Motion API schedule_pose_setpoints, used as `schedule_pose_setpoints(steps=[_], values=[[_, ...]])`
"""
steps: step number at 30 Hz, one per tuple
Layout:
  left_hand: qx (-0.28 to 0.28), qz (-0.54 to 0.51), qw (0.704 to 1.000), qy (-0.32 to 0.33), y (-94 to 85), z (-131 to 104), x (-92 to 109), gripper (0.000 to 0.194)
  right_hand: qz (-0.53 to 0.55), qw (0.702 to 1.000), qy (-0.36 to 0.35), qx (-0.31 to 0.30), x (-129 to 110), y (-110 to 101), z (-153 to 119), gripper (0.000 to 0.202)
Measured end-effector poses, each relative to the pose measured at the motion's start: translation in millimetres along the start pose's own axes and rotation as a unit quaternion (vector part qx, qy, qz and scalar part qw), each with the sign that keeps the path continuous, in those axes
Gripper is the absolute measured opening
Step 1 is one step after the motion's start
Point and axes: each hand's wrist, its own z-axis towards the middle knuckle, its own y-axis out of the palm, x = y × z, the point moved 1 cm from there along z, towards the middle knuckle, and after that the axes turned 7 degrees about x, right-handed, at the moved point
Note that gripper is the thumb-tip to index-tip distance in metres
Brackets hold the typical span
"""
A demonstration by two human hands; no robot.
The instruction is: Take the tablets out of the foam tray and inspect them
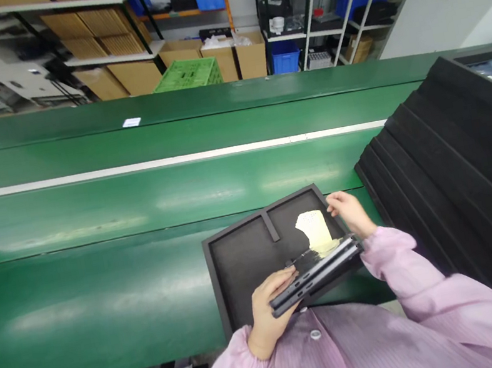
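My left hand (270,306) grips the left end of a pair of slim, dark, laptop-like devices (316,274), held together on a tilt close to my body. Port openings show along their edges. Beyond them a pale yellow sheet (313,228) with small dark print lies over a shallow black foam tray (242,267); its lower end meets the devices, and I cannot tell whether it is attached. My right hand (348,210) is raised just right of the sheet, fingers curled into a pinch. What they hold, if anything, is too small to make out.
The tray rests on a green workbench (102,285) with a white strip (166,162) along it. Stacked black foam trays (460,184) rise at the right. A small white label (132,122) lies at the back. Behind stand a green crate (188,73) and shelves with cardboard boxes (136,76).
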Motion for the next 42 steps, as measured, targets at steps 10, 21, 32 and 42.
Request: schedule_pose_setpoints(steps=[10, 21, 32, 42], values=[[0.017, 0.030, 0.998, -0.045, 7.1, 1, -1, 0.020, 0.006, 0.930, -0.332, -0.156, -146, -37, -170, 0.016], [0.048, 0.048, 0.997, -0.035, 12.4, -11, -3, 0.021, -0.094, 0.929, -0.333, -0.128, -138, -5, -175, 0.018], [0.054, 0.063, 0.997, -0.002, 15.7, -14, -2, 0.019, -0.116, 0.927, -0.334, -0.126, -135, -4, -178, 0.018], [0.051, 0.062, 0.997, 0.002, 18.4, -15, -2, 0.023, -0.098, 0.928, -0.341, -0.113, -131, -5, -182, 0.019]])
